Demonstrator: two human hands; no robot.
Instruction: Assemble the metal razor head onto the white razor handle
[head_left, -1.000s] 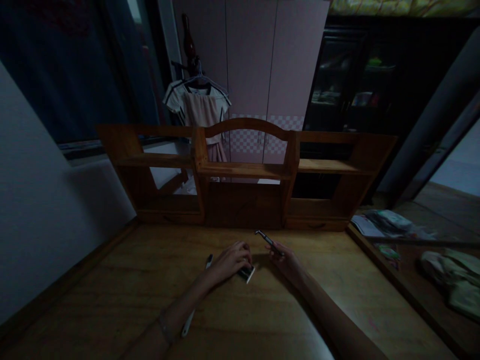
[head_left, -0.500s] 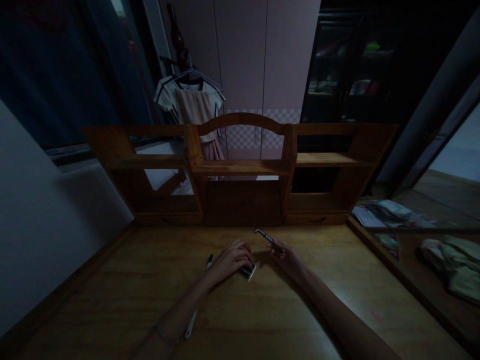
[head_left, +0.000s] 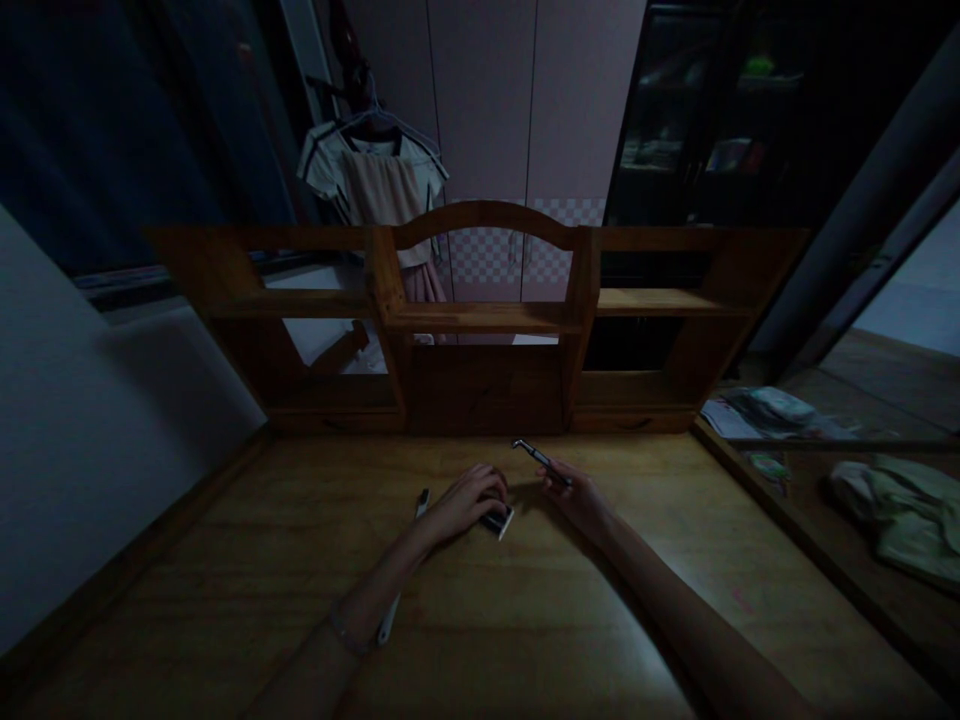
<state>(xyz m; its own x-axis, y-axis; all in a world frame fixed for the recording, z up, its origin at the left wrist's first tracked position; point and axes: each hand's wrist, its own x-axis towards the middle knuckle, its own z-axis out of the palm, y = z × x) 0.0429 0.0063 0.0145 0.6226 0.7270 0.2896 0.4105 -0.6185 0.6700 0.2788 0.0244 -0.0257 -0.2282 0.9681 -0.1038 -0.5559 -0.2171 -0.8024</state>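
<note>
A small dark case with a pale edge (head_left: pixel 498 521) lies on the wooden desk (head_left: pixel 525 630). My left hand (head_left: pixel 471 497) is closed over its far left part, fingers bent around it. My right hand (head_left: pixel 576 493), just to the right, grips a slim dark tool with a bent silvery tip (head_left: pixel 534 455); the tip points up and left, above the desk. Under my left forearm lies a long pale-handled object with a dark end (head_left: pixel 387 618), its middle hidden by the arm.
Across the desk's back stands a wooden shelf unit (head_left: pixel 487 318) with an arched top. Papers (head_left: pixel 731 418) and a pale cloth (head_left: pixel 911 515) lie on a lower surface at the right. Clothes (head_left: pixel 382 180) hang behind the shelf.
The view has tilted slightly, so the shelf and the desk things sit higher in the picture. Both hands keep their hold on the case and the tool.
</note>
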